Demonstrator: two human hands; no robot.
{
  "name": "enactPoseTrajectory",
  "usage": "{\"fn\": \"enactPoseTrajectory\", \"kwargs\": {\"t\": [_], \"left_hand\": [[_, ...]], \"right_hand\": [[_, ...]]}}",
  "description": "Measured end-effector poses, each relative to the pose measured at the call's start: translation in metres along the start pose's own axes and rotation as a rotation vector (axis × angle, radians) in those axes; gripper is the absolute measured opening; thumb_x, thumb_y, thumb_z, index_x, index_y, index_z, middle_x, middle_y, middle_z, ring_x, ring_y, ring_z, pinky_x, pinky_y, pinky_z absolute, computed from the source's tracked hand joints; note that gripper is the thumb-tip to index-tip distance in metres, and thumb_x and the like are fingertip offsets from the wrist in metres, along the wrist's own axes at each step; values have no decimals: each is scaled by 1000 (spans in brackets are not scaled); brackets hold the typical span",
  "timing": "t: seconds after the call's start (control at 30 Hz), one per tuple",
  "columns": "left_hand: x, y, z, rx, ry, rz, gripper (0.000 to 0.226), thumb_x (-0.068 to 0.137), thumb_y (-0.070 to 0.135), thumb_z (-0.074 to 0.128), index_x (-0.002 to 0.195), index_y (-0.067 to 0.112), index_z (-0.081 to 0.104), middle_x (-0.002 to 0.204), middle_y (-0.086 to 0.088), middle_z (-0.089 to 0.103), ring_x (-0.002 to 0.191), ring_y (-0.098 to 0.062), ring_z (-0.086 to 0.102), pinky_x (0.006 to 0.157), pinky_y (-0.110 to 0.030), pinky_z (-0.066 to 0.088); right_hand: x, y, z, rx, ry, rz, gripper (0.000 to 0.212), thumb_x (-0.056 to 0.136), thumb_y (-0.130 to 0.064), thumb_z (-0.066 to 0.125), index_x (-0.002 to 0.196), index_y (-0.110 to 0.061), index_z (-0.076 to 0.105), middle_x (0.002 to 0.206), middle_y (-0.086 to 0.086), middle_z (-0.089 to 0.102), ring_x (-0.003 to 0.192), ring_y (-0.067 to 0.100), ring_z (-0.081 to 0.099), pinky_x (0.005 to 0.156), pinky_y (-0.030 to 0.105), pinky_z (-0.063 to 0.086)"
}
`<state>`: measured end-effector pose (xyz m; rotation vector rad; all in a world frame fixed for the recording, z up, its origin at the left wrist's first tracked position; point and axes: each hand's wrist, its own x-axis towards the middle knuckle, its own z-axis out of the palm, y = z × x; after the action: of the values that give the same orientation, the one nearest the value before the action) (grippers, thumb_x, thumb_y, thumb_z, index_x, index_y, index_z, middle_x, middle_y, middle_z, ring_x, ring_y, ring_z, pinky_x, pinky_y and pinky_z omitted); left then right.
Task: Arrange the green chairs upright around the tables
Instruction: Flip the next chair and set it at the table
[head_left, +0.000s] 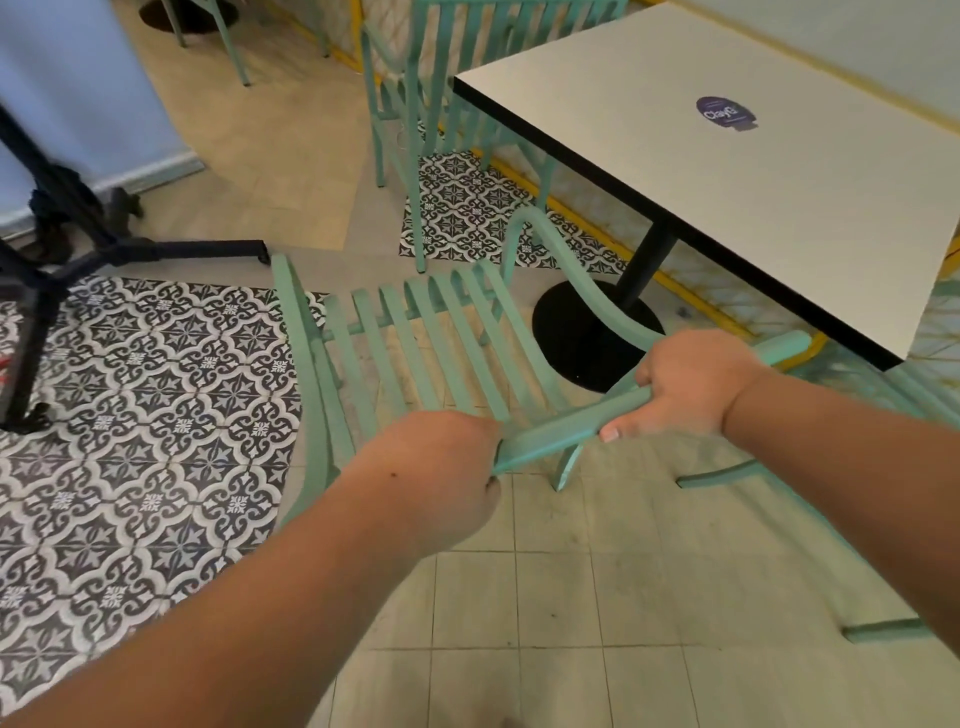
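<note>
Patterned black-and-white floor tiles (156, 415) meet plain pale tiles (519, 623) beneath a white square surface (727, 171) with a black edge, standing on a black pedestal base (587, 332). A round purple sticker (724, 113) on the surface carries white writing that seems to begin "Clay"; the rest is too blurred to read.

A green slatted chair (426, 343) sits just left of the pedestal base, tilted, with its slats running away from the person and a curved armrest (550, 254) rising on the surface side. The left hand (441, 467) and the right hand (691, 384) both grip its near end bar (566, 426), fingers curled round it, the right thumb underneath.

A second green chair (415, 78) stands upright at the far side of the surface. A black footed stand (130, 249) occupies the left.
</note>
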<state>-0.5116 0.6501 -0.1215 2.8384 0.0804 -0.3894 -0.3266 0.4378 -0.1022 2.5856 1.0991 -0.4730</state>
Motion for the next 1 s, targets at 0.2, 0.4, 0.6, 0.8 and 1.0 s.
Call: {"fn": "enactPoseTrajectory", "kwargs": {"t": [0.2, 0.4, 0.6, 0.8, 1.0], "left_hand": [[-12, -23, -7, 35, -19, 21, 24, 93, 38, 54, 74, 34, 39, 71, 9, 56, 60, -7, 54, 49, -26, 40], [-19, -48, -12, 88, -20, 34, 20, 89, 40, 55, 75, 32, 43, 67, 9, 56, 58, -5, 52, 48, -25, 36], [-28, -64, -11, 109, -4, 60, 21, 88, 40, 55, 73, 32, 43, 64, 9, 55, 55, -6, 51, 48, -22, 36], [-37, -82, -17, 123, -23, 32, 16, 84, 43, 55, 74, 33, 47, 64, 9, 57, 56, -4, 54, 51, -22, 45], [-35, -75, -20, 128, -63, -17, 17, 79, 50, 51, 74, 34, 48, 65, 9, 58, 57, -4, 55, 53, -23, 47]], "right_hand": [[-8, -27, -2, 47, 21, 44, 116, 24, -115, 6, 59, -22, 66, 49, -7, 52, 54, 13, 60, 47, 30, 43], [-12, -52, -4, 84, 47, 66, 111, 25, -115, 6, 55, -22, 59, 51, -7, 53, 55, 14, 60, 48, 32, 44], [-17, -68, -8, 100, 42, 82, 107, 26, -115, 7, 54, -24, 55, 52, -8, 51, 54, 13, 58, 46, 31, 41], [-16, -87, -9, 161, 38, 106, 109, 23, -116, 10, 54, -23, 58, 53, -7, 53, 55, 15, 62, 49, 32, 47], [-16, -84, -10, 162, 53, 107, 109, 25, -116, 14, 56, -23, 59, 53, -8, 55, 55, 14, 62, 47, 31, 46]]}}
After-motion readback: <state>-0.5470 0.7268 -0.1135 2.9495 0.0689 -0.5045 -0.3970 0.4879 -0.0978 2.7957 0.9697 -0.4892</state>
